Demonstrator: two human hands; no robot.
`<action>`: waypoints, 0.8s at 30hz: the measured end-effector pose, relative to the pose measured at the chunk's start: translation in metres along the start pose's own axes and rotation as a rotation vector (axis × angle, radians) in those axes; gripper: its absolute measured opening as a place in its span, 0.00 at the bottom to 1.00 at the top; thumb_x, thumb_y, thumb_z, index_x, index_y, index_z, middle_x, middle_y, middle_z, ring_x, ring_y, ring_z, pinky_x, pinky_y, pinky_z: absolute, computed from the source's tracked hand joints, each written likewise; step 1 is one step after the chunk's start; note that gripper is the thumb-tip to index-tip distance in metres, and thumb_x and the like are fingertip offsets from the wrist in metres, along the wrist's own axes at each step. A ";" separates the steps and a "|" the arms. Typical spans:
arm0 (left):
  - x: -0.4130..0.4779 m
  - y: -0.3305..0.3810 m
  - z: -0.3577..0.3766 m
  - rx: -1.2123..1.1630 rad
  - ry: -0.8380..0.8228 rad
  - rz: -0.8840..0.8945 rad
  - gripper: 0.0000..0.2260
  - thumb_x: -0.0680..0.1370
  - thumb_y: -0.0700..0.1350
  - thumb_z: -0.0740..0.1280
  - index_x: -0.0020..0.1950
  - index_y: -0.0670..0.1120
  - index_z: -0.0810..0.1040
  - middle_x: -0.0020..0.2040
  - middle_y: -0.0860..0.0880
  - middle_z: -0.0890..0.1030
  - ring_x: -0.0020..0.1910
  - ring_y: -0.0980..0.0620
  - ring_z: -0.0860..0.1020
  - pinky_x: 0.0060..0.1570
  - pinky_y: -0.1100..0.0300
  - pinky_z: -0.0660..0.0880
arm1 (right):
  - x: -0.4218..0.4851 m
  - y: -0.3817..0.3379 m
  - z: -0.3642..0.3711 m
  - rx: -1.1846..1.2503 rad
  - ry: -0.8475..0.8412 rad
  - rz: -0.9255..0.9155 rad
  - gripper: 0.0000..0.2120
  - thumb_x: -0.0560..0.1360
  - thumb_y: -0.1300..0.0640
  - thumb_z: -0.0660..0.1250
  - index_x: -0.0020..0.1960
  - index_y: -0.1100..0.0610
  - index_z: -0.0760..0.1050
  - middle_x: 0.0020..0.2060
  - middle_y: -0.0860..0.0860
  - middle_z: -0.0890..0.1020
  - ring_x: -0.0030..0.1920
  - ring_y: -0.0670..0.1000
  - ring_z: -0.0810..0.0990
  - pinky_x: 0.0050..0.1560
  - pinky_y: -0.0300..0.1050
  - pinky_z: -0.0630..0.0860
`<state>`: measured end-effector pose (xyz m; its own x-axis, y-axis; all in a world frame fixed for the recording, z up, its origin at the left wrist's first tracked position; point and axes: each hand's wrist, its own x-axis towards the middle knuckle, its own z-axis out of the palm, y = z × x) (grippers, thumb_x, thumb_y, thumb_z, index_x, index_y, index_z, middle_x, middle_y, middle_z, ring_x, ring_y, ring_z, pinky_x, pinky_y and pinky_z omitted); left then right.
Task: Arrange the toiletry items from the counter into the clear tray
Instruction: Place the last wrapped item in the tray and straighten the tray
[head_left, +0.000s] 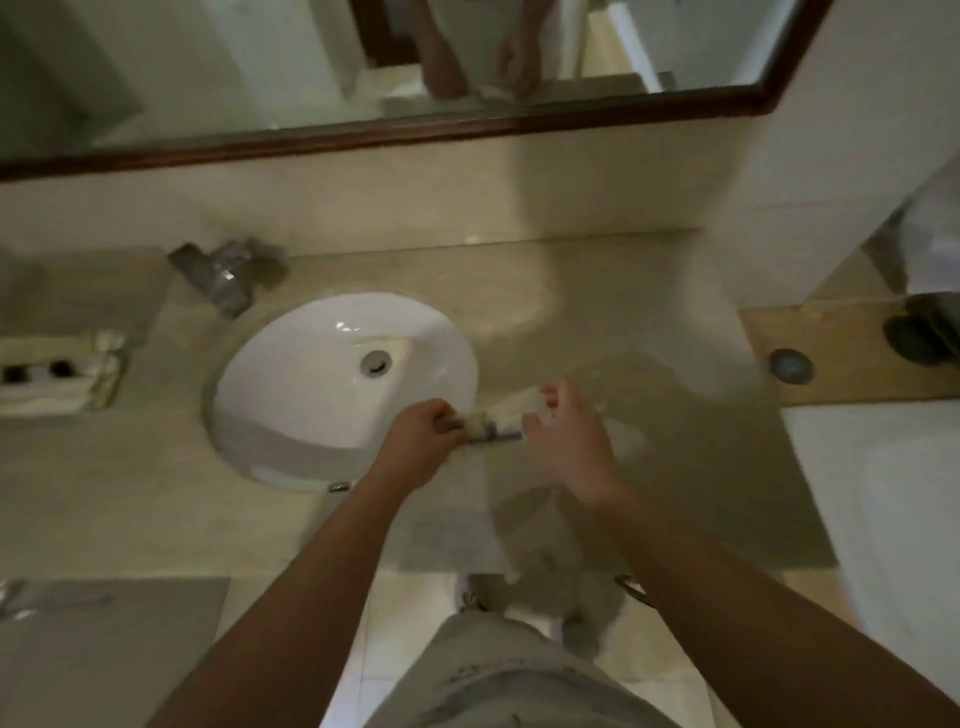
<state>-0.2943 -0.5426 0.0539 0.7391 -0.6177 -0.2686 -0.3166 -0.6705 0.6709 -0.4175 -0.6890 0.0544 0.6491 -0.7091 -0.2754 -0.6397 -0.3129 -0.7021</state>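
The left hand (423, 441) is clamping one end of a small, pale toiletry item (498, 421), too blurred to name more closely, while the right hand (563, 441) is curling loosely round its other end, both just off the right rim of the sink (291, 364) near the desk's (597, 291) front edge. A tray (52, 371) holding pale packets is sitting at the desk's left edge, though blur is hiding whether it is the clear one. Judging by this, the arranging is looking under way, with this item at least still waiting to go in.

Blurred pale toiletry items (506, 415), bunched lengthwise, beside the sink rim, tray indistinct
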 end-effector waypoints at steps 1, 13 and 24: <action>-0.011 -0.005 -0.010 -0.033 0.037 -0.010 0.06 0.70 0.41 0.73 0.37 0.42 0.77 0.32 0.45 0.79 0.30 0.50 0.76 0.28 0.67 0.68 | -0.002 -0.009 0.008 -0.001 -0.020 -0.005 0.23 0.72 0.51 0.68 0.65 0.55 0.70 0.61 0.55 0.76 0.61 0.58 0.75 0.60 0.50 0.73; -0.127 -0.149 -0.139 -0.645 0.444 -0.355 0.12 0.71 0.39 0.73 0.53 0.43 0.79 0.42 0.46 0.80 0.35 0.51 0.76 0.36 0.59 0.75 | -0.065 -0.147 0.145 -0.039 -0.314 -0.327 0.08 0.78 0.55 0.62 0.54 0.58 0.73 0.44 0.53 0.78 0.44 0.55 0.77 0.41 0.43 0.68; -0.212 -0.320 -0.260 -1.112 0.605 -0.486 0.08 0.77 0.33 0.65 0.42 0.42 0.81 0.31 0.50 0.82 0.30 0.55 0.77 0.31 0.64 0.74 | -0.146 -0.280 0.321 0.056 -0.445 -0.315 0.07 0.77 0.59 0.62 0.52 0.60 0.77 0.43 0.54 0.80 0.44 0.54 0.78 0.40 0.42 0.67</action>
<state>-0.1947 -0.0900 0.0757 0.8725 0.0532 -0.4858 0.4799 0.0945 0.8722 -0.2010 -0.2952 0.0809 0.9250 -0.2469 -0.2889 -0.3712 -0.4241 -0.8261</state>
